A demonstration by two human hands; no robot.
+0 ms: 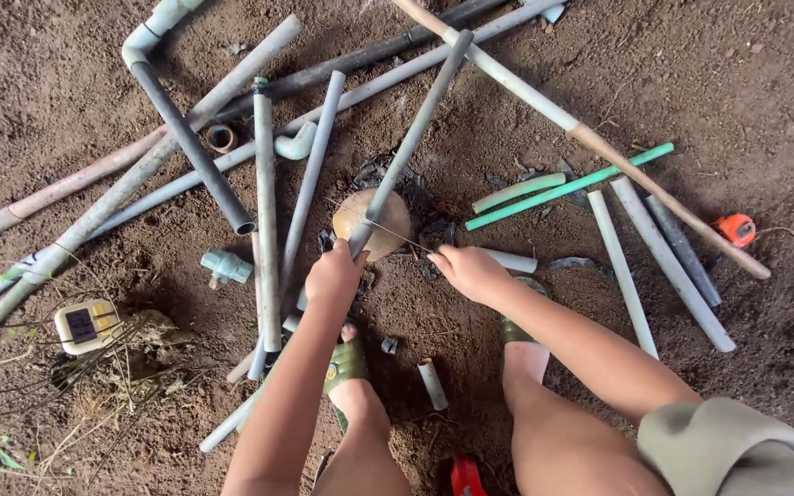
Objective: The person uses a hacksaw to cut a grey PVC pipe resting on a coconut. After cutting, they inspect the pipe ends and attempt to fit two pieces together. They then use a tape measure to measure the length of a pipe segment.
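My left hand [333, 274] grips the near end of a long grey pipe [413, 138] that slants up and to the right, resting across a round tan stone [374, 223]. My right hand [468, 271] holds one end of a thin wire or blade [395, 231] that runs across the pipe just above my left hand. I am squatting on bare soil, feet in green sandals [345, 363] below my hands. A short white pipe offcut [432, 383] lies between my feet.
Many grey, white and green pipes [266, 220] lie scattered on the dirt, some with elbow fittings [296, 144]. An orange tape measure [736, 229] sits at right, a cream switch box [85, 325] and a pale green valve [226, 266] at left, a red object [467, 478] at bottom.
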